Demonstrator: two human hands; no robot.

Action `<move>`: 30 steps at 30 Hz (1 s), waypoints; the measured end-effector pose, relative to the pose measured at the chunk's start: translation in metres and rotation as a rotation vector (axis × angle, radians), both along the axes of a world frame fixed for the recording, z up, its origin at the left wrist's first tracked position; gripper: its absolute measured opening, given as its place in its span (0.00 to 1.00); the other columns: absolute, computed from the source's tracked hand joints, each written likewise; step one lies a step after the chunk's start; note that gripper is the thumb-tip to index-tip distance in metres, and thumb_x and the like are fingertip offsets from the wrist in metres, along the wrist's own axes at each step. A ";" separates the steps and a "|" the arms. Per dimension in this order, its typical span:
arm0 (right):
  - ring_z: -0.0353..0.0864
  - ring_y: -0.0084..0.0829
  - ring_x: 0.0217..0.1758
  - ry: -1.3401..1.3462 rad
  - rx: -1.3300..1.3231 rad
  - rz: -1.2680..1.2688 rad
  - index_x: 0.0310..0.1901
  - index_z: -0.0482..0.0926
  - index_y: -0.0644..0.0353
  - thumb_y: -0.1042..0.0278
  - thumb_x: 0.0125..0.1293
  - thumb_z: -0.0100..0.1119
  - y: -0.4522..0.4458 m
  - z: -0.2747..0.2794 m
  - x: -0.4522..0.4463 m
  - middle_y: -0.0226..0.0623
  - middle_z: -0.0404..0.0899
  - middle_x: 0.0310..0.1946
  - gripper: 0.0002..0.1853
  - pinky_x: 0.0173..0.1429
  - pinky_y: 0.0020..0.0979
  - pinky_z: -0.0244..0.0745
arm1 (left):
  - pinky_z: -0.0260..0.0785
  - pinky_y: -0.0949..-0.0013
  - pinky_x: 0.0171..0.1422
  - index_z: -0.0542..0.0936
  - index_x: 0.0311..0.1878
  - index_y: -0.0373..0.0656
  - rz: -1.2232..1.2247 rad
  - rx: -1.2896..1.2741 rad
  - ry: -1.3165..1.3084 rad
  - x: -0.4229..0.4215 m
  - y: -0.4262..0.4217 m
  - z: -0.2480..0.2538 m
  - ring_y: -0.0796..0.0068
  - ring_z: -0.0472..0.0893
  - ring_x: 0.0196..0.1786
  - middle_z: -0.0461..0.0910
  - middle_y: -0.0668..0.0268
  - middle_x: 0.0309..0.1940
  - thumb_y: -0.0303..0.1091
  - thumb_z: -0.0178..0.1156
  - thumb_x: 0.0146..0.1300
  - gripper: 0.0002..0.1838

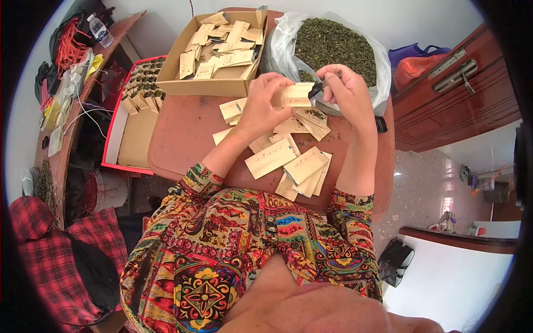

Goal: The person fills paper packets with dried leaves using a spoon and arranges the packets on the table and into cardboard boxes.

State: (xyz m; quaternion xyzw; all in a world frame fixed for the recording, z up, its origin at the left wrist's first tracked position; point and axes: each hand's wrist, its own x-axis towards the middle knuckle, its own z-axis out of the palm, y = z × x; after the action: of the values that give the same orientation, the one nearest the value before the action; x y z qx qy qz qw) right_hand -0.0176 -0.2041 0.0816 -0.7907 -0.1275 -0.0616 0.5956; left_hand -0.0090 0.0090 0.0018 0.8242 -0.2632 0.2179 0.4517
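My left hand (260, 105) is closed on a small tan paper packet (295, 95), held sideways above the table with its mouth toward the right. Fingers of my right hand (350, 94) pinch the handle of a small dark spoon (315, 90). Its bowl is at the packet's mouth; how far it reaches inside, I cannot tell. Just beyond stands a clear plastic bag (283, 47) full of dried green tea leaves (333, 47). Below my hands lie loose packets (272, 158), and a few more with leaves in their openings (313, 116).
On the brown table (189, 127) a cardboard box (208, 87) holds many packets. A red-edged box (130, 158) at left contains rows of filled packets (145, 83). A shelf with a water bottle (100, 30) is far left. A red-brown door (449, 94) stands at right.
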 end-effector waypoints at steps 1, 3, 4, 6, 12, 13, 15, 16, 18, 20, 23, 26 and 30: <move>0.70 0.12 0.25 -0.014 -0.019 -0.022 0.44 0.81 0.62 0.68 0.75 0.51 0.000 0.003 -0.004 0.22 0.75 0.22 0.10 0.31 0.18 0.64 | 0.62 0.57 0.69 0.80 0.55 0.48 -0.004 -0.019 0.039 0.000 0.001 0.002 0.55 0.70 0.61 0.73 0.59 0.55 0.33 0.74 0.47 0.28; 0.72 0.15 0.25 -0.059 -0.024 -0.046 0.43 0.82 0.64 0.67 0.73 0.52 0.002 0.007 -0.006 0.26 0.77 0.21 0.11 0.31 0.21 0.67 | 0.62 0.56 0.70 0.81 0.56 0.51 -0.008 -0.054 0.121 0.002 0.003 0.003 0.55 0.70 0.61 0.73 0.59 0.56 0.33 0.75 0.46 0.29; 0.74 0.16 0.24 -0.081 -0.026 -0.058 0.42 0.82 0.65 0.67 0.72 0.52 0.003 0.007 -0.007 0.28 0.78 0.20 0.11 0.30 0.22 0.69 | 0.64 0.57 0.68 0.81 0.56 0.51 -0.004 -0.046 0.115 0.003 0.004 0.003 0.56 0.71 0.61 0.73 0.59 0.56 0.33 0.75 0.46 0.29; 0.74 0.16 0.24 -0.074 -0.001 -0.047 0.42 0.82 0.65 0.67 0.73 0.52 0.005 0.009 -0.009 0.28 0.78 0.20 0.12 0.31 0.22 0.69 | 0.69 0.57 0.65 0.81 0.57 0.51 0.001 -0.033 0.101 0.004 0.005 0.003 0.56 0.72 0.60 0.73 0.60 0.55 0.33 0.76 0.46 0.30; 0.73 0.16 0.25 -0.015 0.065 0.019 0.43 0.82 0.64 0.65 0.74 0.50 0.001 0.006 -0.004 0.27 0.78 0.21 0.13 0.32 0.21 0.69 | 0.77 0.68 0.60 0.81 0.57 0.44 -0.091 -0.134 0.167 -0.001 0.006 0.013 0.68 0.77 0.58 0.75 0.63 0.52 0.27 0.75 0.50 0.27; 0.73 0.16 0.25 0.000 0.076 0.033 0.43 0.82 0.64 0.65 0.75 0.50 0.001 0.005 -0.003 0.27 0.78 0.21 0.13 0.32 0.21 0.69 | 0.77 0.68 0.60 0.80 0.56 0.43 -0.105 -0.147 0.179 -0.001 0.006 0.011 0.68 0.77 0.58 0.75 0.63 0.52 0.26 0.75 0.51 0.27; 0.74 0.17 0.25 -0.030 0.035 0.039 0.43 0.82 0.64 0.65 0.74 0.50 0.001 0.005 -0.005 0.27 0.79 0.21 0.13 0.32 0.22 0.70 | 0.78 0.68 0.59 0.78 0.56 0.39 -0.138 -0.174 0.202 0.001 0.006 0.006 0.68 0.77 0.59 0.76 0.62 0.52 0.26 0.74 0.52 0.27; 0.75 0.17 0.25 -0.045 0.015 0.042 0.43 0.82 0.65 0.65 0.74 0.50 0.002 0.006 -0.005 0.28 0.79 0.21 0.13 0.32 0.23 0.70 | 0.78 0.68 0.59 0.77 0.56 0.39 -0.129 -0.165 0.204 0.002 0.006 0.003 0.69 0.78 0.59 0.76 0.62 0.52 0.26 0.74 0.52 0.27; 0.76 0.19 0.25 -0.104 -0.073 -0.002 0.43 0.82 0.65 0.66 0.73 0.50 0.006 0.008 -0.010 0.30 0.80 0.21 0.13 0.32 0.25 0.71 | 0.79 0.68 0.58 0.74 0.57 0.37 -0.111 -0.147 0.208 0.004 0.005 -0.002 0.69 0.78 0.58 0.75 0.62 0.52 0.25 0.73 0.53 0.27; 0.78 0.21 0.25 -0.159 -0.180 -0.057 0.44 0.82 0.65 0.66 0.73 0.51 0.014 0.015 -0.020 0.32 0.80 0.21 0.13 0.33 0.27 0.71 | 0.81 0.68 0.56 0.72 0.58 0.36 -0.117 -0.171 0.255 0.005 0.003 -0.003 0.70 0.78 0.58 0.74 0.62 0.53 0.24 0.71 0.54 0.28; 0.79 0.24 0.25 -0.217 -0.300 -0.088 0.44 0.82 0.65 0.67 0.73 0.50 0.021 0.022 -0.028 0.35 0.81 0.21 0.13 0.34 0.29 0.72 | 0.83 0.69 0.54 0.71 0.59 0.36 -0.126 -0.167 0.241 0.006 0.000 -0.007 0.70 0.78 0.58 0.73 0.63 0.53 0.23 0.70 0.55 0.28; 0.80 0.28 0.25 -0.207 -0.262 0.010 0.45 0.82 0.65 0.67 0.73 0.50 0.018 0.015 -0.020 0.36 0.80 0.21 0.13 0.34 0.30 0.73 | 0.84 0.69 0.54 0.71 0.59 0.36 -0.134 -0.204 0.280 0.001 -0.003 -0.002 0.71 0.77 0.59 0.72 0.63 0.53 0.23 0.70 0.55 0.28; 0.80 0.31 0.24 -0.169 -0.196 0.077 0.45 0.82 0.65 0.67 0.74 0.49 0.012 0.010 -0.015 0.38 0.79 0.20 0.13 0.34 0.32 0.74 | 0.82 0.68 0.51 0.73 0.53 0.35 -0.153 -0.288 0.270 -0.001 -0.004 -0.003 0.66 0.79 0.52 0.74 0.60 0.48 0.24 0.69 0.51 0.25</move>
State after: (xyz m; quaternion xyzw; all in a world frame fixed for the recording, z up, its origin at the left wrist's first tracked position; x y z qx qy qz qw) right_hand -0.0321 -0.1925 0.0916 -0.8316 -0.2130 -0.0925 0.5044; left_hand -0.0104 0.0048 -0.0015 0.7504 -0.2281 0.1059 0.6113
